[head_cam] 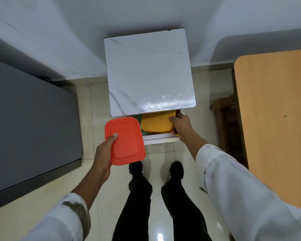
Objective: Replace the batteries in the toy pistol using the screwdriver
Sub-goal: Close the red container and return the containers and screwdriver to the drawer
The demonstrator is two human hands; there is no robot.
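Left hand [103, 150] grips a smooth, round-cornered red plastic box [127, 141] at centre frame, thumb on its lid. Right hand [181, 126] clasps a matching yellow box [155, 123] in the drawer [161, 136].

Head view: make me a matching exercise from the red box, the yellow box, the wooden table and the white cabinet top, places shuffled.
1. red box
2. yellow box
3. wooden table
4. white cabinet top

A. in the open drawer, gripped by the right hand
B. at the right edge of the view
C. held by the left hand, outside the drawer
D. directly above the drawer

Pairs: 1-C, 2-A, 3-B, 4-D
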